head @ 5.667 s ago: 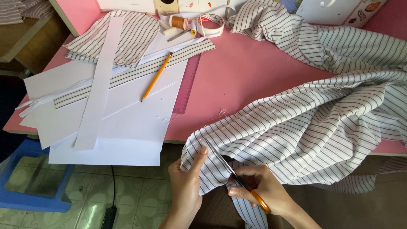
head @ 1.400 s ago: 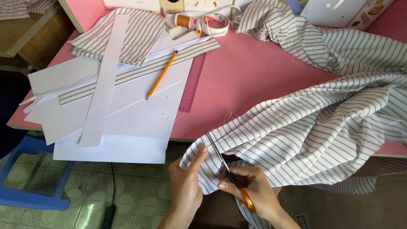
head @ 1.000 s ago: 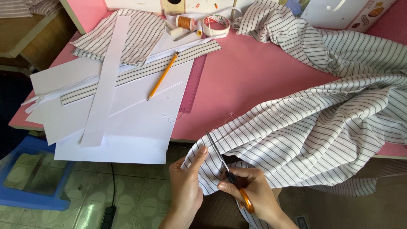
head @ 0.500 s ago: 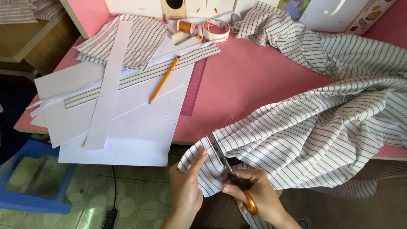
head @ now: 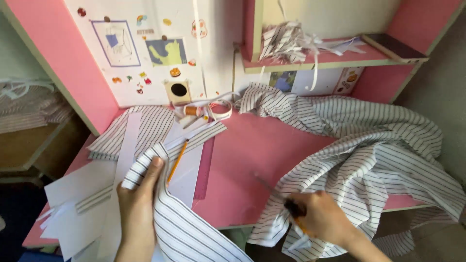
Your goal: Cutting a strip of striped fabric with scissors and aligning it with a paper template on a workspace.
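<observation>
The left hand [head: 138, 204] is clamped on a cut piece of striped cloth [head: 189, 233], lifted clear over the desk's [head: 242, 155] front edge near the pencil [head: 177, 161]. The right hand [head: 323, 221] is closed around the scissors [head: 286, 204], blurred, beside the large striped fabric [head: 369, 174] draped off the right edge. The cut looks finished; the piece seems free

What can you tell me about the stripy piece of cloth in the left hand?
The cut fabric piece is thin white cloth with dark narrow stripes, looking like light shirt material. It is long, running from the bottom edge up to a rolled top end. The left hand pinches that end, thumb on top. It hangs lifted above the white paper sheets, apart from the big striped cloth.
</observation>
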